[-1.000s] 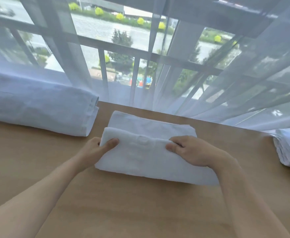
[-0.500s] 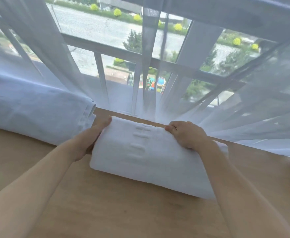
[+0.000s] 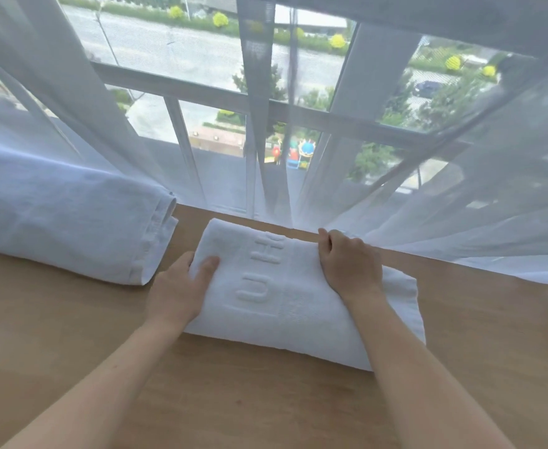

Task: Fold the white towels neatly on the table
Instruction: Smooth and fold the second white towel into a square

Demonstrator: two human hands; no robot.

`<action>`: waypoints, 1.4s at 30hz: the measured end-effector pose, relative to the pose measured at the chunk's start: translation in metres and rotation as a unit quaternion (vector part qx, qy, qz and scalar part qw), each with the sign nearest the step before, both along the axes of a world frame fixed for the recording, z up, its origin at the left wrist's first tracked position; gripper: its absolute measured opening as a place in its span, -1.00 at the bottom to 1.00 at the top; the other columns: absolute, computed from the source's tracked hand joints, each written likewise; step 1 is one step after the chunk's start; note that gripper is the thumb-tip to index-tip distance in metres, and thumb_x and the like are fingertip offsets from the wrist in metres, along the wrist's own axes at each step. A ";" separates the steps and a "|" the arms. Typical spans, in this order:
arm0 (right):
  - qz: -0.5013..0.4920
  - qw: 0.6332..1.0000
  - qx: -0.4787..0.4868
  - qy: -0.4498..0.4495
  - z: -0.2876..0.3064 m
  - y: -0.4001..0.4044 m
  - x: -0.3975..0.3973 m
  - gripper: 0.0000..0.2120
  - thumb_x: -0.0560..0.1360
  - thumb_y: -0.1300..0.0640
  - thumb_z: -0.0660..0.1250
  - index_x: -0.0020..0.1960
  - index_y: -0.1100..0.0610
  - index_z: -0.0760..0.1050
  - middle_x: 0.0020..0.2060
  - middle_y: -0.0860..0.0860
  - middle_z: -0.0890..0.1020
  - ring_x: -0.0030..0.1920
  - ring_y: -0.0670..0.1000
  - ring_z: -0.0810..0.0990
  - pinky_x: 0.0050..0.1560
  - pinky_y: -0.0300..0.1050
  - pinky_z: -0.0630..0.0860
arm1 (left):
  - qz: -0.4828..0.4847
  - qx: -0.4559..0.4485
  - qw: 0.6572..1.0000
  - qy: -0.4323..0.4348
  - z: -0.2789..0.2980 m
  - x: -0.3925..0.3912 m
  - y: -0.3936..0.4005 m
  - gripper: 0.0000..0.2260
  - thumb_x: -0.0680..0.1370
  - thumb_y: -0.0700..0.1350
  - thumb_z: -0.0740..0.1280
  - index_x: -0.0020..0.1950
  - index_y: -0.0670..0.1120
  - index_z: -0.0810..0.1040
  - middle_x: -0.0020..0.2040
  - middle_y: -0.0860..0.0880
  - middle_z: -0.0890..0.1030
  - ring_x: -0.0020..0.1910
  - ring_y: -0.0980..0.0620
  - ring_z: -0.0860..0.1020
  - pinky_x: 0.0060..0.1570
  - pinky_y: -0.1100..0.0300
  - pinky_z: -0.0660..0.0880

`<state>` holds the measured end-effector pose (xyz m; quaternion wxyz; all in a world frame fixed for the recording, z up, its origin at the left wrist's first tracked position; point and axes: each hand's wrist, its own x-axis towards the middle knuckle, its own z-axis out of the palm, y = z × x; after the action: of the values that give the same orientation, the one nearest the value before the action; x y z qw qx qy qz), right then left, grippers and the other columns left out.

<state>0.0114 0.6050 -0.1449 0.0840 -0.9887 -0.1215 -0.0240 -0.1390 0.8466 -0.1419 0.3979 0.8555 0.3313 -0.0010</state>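
Folded towel point(image 3: 298, 303) under both hands, long axis left-right across desk point(image 3: 71, 335); left hand point(image 3: 182, 286) grips left end, right hand point(image 3: 347, 264) seemingly curled on far edge.

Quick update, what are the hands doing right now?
Left hand grips towel edge. Right hand curled on its top. Towel folded on table. Nothing blocking.

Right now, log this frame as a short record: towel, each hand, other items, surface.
towel: white towel folded into a thick rectangle, embossed letters on top, lying near the table's far edge
left hand: left hand at the towel's left end, thumb on top, fingers hidden behind the edge
right hand: right hand curled over the far edge, right of the letters
other items: folded cloth to the left; sheer curtain behind
surface: wooden table
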 end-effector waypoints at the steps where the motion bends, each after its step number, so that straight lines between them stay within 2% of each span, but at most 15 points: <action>1: -0.001 1.000 -0.005 -0.001 0.003 0.001 -0.001 -0.57 0.68 -0.12 0.01 -0.26 0.07 0.32 -0.47 -0.03 0.43 -0.30 0.18 0.55 -0.25 -0.03 0.20 | 0.003 0.017 1.000 0.013 0.001 0.002 -0.003 -0.62 0.58 0.33 0.16 -0.14 0.05 0.49 -0.26 0.02 0.59 -0.20 -0.02 0.55 -0.23 0.04 0.43; 5: 0.013 0.999 -0.044 0.001 0.021 0.008 -0.007 -0.61 0.69 -0.13 -0.03 -0.09 0.08 0.40 -0.24 0.08 0.65 -0.18 0.19 0.62 -0.20 -0.02 0.27 | 0.006 0.072 0.997 0.036 0.002 -0.001 -0.010 -0.58 0.60 0.34 0.04 -0.08 0.01 0.39 -0.23 -0.07 0.55 -0.17 -0.16 0.53 -0.19 -0.01 0.44; 8: 0.003 1.000 0.010 -0.016 0.038 0.002 -0.029 -0.68 0.67 -0.09 0.03 0.03 0.10 0.43 -0.16 0.04 0.61 -0.07 0.18 0.57 0.02 0.05 0.31 | 0.007 0.082 0.996 0.045 0.004 -0.003 -0.012 -0.53 0.61 0.33 -0.01 0.03 -0.03 0.41 -0.16 -0.11 0.57 -0.10 -0.20 0.54 -0.11 -0.07 0.48; 10: -0.024 1.000 0.005 -0.009 0.042 -0.005 -0.053 -0.69 0.65 -0.09 0.07 0.16 0.08 0.45 0.05 0.05 0.60 0.17 0.17 0.51 0.25 0.10 0.28 | 0.014 0.083 0.995 0.059 0.006 -0.001 -0.012 -0.53 0.62 0.32 -0.02 0.08 -0.05 0.41 -0.11 -0.13 0.58 -0.06 -0.22 0.54 -0.08 -0.08 0.48; 12: -0.068 0.996 -0.049 0.039 0.041 -0.015 -0.072 -0.59 0.64 -0.16 -0.01 0.34 0.02 0.38 0.33 0.07 0.47 0.44 0.20 0.29 0.44 0.21 0.11 | 0.024 0.074 0.995 0.057 0.006 0.000 -0.013 -0.55 0.63 0.30 0.00 0.11 -0.05 0.39 -0.07 -0.13 0.57 -0.05 -0.21 0.53 -0.07 -0.07 0.45; 15: -0.190 0.974 -0.011 0.122 0.039 -0.039 -0.076 -0.50 0.64 -0.22 -0.04 0.51 -0.04 0.17 0.53 0.09 0.20 0.54 0.25 0.08 0.46 0.27 0.03 | 0.040 0.053 0.996 0.060 0.003 -0.001 -0.012 -0.61 0.64 0.28 0.03 0.13 -0.02 0.37 -0.07 -0.08 0.54 -0.07 -0.16 0.48 -0.08 -0.03 0.39; 18: -0.254 0.940 0.155 0.166 0.040 -0.059 -0.066 -0.49 0.65 -0.10 0.09 0.53 0.09 0.16 0.46 0.16 0.32 0.43 0.24 0.30 0.37 0.15 0.27 | 0.044 0.013 0.996 0.077 0.004 0.006 -0.008 -0.63 0.62 0.23 0.08 0.12 -0.05 0.41 -0.14 0.01 0.50 -0.11 -0.10 0.47 -0.16 0.02 0.34; 20: -0.255 0.937 0.173 0.163 0.041 -0.064 -0.061 -0.56 0.66 -0.02 0.09 0.49 0.11 0.25 0.39 0.18 0.36 0.35 0.24 0.38 0.31 0.10 0.34 | 0.051 -0.015 0.995 0.087 0.008 0.017 -0.002 -0.50 0.47 0.30 0.08 0.09 -0.09 0.45 -0.16 0.04 0.48 -0.17 -0.03 0.47 -0.24 0.05 0.31; 23: -0.247 0.942 0.179 0.139 0.041 -0.068 -0.053 -0.71 0.68 0.07 0.08 0.32 0.14 0.43 0.26 0.17 0.39 0.19 0.24 0.46 0.16 0.01 0.36 | 0.039 -0.018 0.994 0.098 0.014 0.033 0.005 -0.24 0.32 0.52 0.07 0.12 -0.12 0.46 -0.06 -0.02 0.54 -0.04 -0.11 0.49 -0.11 0.03 0.34; 26: -0.203 0.962 0.181 0.027 0.039 -0.070 -0.048 -0.80 0.66 0.15 0.17 0.18 0.18 0.51 0.12 0.12 0.43 0.06 0.18 0.48 -0.03 -0.09 0.29 | 0.047 0.009 0.996 0.070 0.013 0.048 0.004 -0.13 0.40 0.54 0.20 0.31 -0.20 0.44 0.14 -0.12 0.53 0.13 -0.18 0.50 -0.02 0.04 0.31; 28: -0.158 0.966 0.193 -0.064 0.035 -0.068 -0.046 -0.81 0.64 0.20 0.22 0.17 0.20 0.55 0.07 0.11 0.46 0.04 0.14 0.48 -0.02 -0.15 0.30 | 0.060 0.033 0.997 0.044 0.008 0.048 0.003 -0.22 0.43 0.49 0.24 0.26 -0.19 0.44 0.07 -0.09 0.50 0.08 -0.16 0.50 -0.03 0.05 0.30; 32: -0.170 0.962 0.211 -0.030 0.019 -0.059 -0.044 -0.76 0.65 0.20 0.19 0.24 0.18 0.56 0.14 0.12 0.51 0.15 0.14 0.48 0.09 -0.16 0.30 | 0.094 0.071 0.991 0.062 -0.006 0.037 -0.006 -0.36 0.46 0.51 0.16 0.05 -0.08 0.38 -0.05 -0.07 0.51 -0.08 -0.12 0.46 -0.11 -0.01 0.38; 36: -0.189 0.963 0.192 0.028 0.026 -0.058 -0.038 -0.71 0.68 0.12 0.12 0.32 0.14 0.49 0.26 0.09 0.49 0.24 0.16 0.46 0.14 -0.04 0.33 | 0.093 0.104 0.989 0.043 0.008 0.040 -0.014 -0.45 0.54 0.37 0.20 0.23 -0.09 0.38 0.10 -0.08 0.54 0.11 -0.19 0.53 -0.05 -0.02 0.37; 40: -0.164 0.986 0.030 0.001 0.038 -0.046 -0.052 -0.61 0.68 0.03 0.07 0.48 0.09 0.30 0.49 0.08 0.33 0.46 0.18 0.28 0.34 0.15 0.16 | -0.031 0.249 0.959 -0.131 0.025 0.031 -0.039 -0.65 0.65 -0.03 0.22 0.36 -0.19 0.42 0.35 -0.21 0.47 0.36 -0.24 0.40 0.30 -0.14 0.30; 42: -0.078 0.995 0.060 -0.026 0.042 -0.020 -0.069 -0.61 0.68 0.01 0.08 0.48 0.03 0.32 0.54 0.04 0.29 0.56 0.15 0.17 0.44 0.20 0.09 | -0.163 0.236 0.939 -0.190 0.032 0.031 -0.070 -0.64 0.64 -0.04 0.13 0.37 -0.12 0.48 0.43 -0.11 0.48 0.45 -0.14 0.39 0.39 -0.04 0.25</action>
<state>-0.0581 0.5852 -0.1028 0.1377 -0.9874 -0.0442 -0.0639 -0.1083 0.7769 -0.1096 0.2340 0.9516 0.0961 0.1746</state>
